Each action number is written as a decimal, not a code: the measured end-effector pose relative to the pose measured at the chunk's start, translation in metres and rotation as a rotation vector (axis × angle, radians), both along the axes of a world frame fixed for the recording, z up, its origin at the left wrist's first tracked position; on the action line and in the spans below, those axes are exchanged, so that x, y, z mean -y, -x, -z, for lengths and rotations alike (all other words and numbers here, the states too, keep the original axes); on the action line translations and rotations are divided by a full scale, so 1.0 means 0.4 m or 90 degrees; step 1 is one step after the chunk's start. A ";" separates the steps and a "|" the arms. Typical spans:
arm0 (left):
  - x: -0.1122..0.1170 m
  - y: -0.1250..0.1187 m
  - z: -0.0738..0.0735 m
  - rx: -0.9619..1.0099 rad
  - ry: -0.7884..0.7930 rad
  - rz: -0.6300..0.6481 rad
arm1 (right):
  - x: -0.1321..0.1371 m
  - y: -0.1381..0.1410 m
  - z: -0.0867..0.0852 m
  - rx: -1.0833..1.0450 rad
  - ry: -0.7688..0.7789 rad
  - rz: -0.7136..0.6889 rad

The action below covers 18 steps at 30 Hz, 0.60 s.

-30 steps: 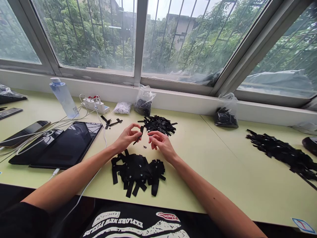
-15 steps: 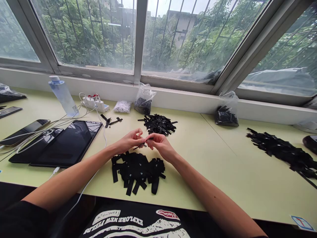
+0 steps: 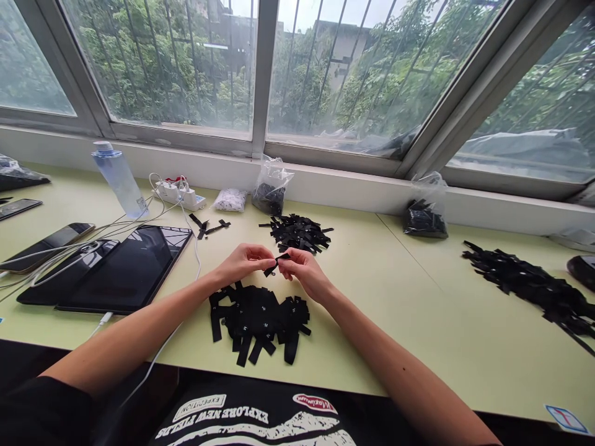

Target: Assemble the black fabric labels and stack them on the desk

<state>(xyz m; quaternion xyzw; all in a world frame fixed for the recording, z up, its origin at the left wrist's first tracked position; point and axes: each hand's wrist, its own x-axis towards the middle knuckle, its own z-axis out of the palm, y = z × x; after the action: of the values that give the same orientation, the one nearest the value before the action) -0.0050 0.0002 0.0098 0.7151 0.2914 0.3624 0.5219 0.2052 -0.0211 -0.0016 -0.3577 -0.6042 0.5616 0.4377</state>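
A short black fabric strip spans the gap between my two hands, above the table. The fingertips of my left hand are closed on its left part. My right hand pinches the other end between thumb and fingers. Just below the hands lies a loose pile of black strips, several marked with small white letters. A second heap of black strips sits right behind my hands.
To the left are a tablet, phones, cables, a power strip and a water bottle. Clear bags stand along the windowsill, one holding black pieces. A long pile of black strips lies at the right.
The strip has turned between my fingers, and more of its flat face shows now. My left fingers have come down and curled in closer to the right hand.
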 end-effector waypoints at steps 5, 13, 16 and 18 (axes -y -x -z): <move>-0.006 -0.003 0.019 0.000 -0.056 -0.031 | -0.005 -0.004 0.003 0.043 -0.038 0.025; -0.034 0.004 0.044 0.005 -0.102 -0.200 | -0.019 -0.006 0.049 0.387 -0.324 0.105; -0.036 0.005 0.047 -0.009 -0.103 -0.216 | -0.022 0.000 0.058 0.405 -0.337 0.092; -0.036 0.004 0.049 -0.019 -0.107 -0.220 | -0.023 0.004 0.059 0.414 -0.341 0.085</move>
<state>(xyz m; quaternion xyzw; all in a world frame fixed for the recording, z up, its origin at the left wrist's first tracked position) -0.0065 0.0148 -0.0098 0.7009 0.3859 0.4590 0.3861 0.2037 -0.0119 -0.0251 -0.4282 -0.8110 0.2131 0.3369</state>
